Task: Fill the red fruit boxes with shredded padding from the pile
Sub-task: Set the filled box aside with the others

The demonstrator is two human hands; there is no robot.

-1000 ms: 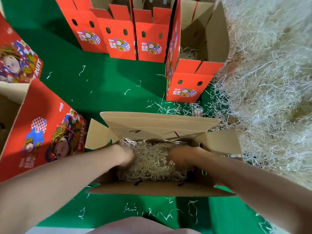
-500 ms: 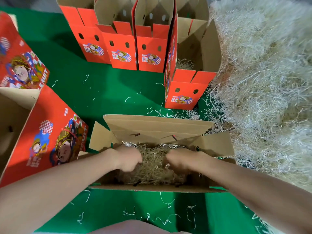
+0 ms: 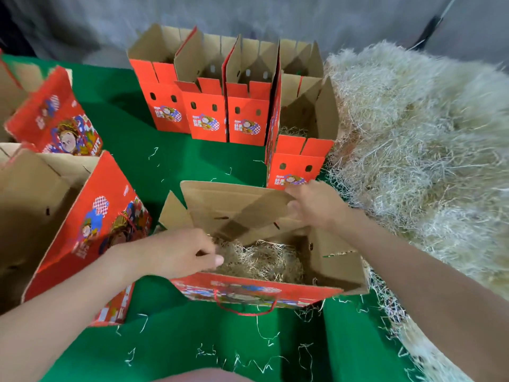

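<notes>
Box flap (image 3: 237,205) now in right hand (image 3: 314,208)

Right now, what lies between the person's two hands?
In the head view, between the left hand and the right hand lie shredded padding inside the open fruit box and the cardboard flap that the right hand pinches.

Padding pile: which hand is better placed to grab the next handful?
Probably the right. The right hand holds the far flap of the open box, right beside the pile; the left hand is at the box's left edge, with the box between it and the pile.
</notes>
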